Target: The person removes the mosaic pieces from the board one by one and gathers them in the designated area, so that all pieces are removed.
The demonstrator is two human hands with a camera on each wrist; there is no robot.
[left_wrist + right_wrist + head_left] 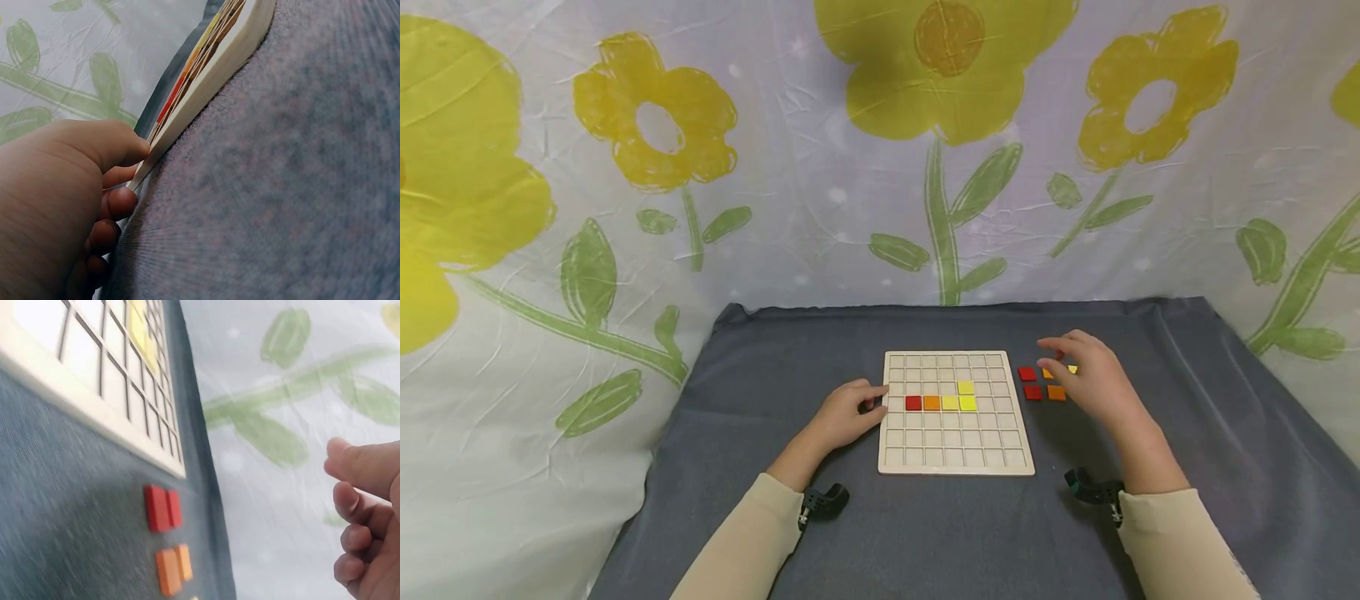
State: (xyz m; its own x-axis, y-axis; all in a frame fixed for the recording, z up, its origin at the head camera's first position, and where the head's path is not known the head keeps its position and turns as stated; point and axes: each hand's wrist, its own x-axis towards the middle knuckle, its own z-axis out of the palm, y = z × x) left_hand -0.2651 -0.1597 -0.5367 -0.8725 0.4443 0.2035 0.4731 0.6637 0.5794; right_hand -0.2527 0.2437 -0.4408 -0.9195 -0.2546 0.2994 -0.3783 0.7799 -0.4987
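Observation:
A pale wooden grid board (956, 461) lies on the dark cloth. One row of its squares holds a red tile (913, 403), an orange tile (932, 403) and two yellow tiles (958, 403); another yellow tile (966, 387) sits just above the right end. My left hand (844, 414) rests at the board's left edge, thumb and fingertips touching it, as the left wrist view also shows. Above the loose tiles right of the board hovers my right hand (1093, 379), thumb and forefinger apart, nothing visible between them. Two red tiles (161, 508) and two orange tiles (170, 572) lie below it.
Part of a loose yellow tile (1072, 369) shows beside the right hand. Dark grey cloth (925, 533) covers the table. Behind its far edge hangs a pale curtain (805, 208) with painted yellow flowers. Both wrists wear black camera mounts (826, 502).

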